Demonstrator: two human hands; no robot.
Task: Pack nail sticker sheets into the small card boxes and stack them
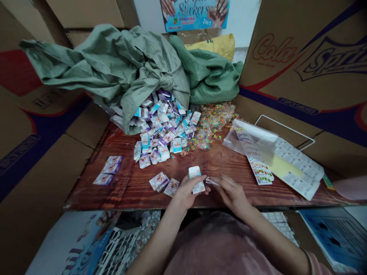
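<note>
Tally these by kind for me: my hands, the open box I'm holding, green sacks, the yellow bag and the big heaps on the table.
Hands: 2 (left hand, right hand)
Open box: 1
Green sacks: 2 (paler sack, darker sack)
Yellow bag: 1
Heaps: 2 (small boxes, colourful packets)
Total: 8

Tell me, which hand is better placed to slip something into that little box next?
Probably the right hand: it seems to pinch a small pale piece close beside the little box, while the left hand is busy holding that box, its top flap raised.
</note>
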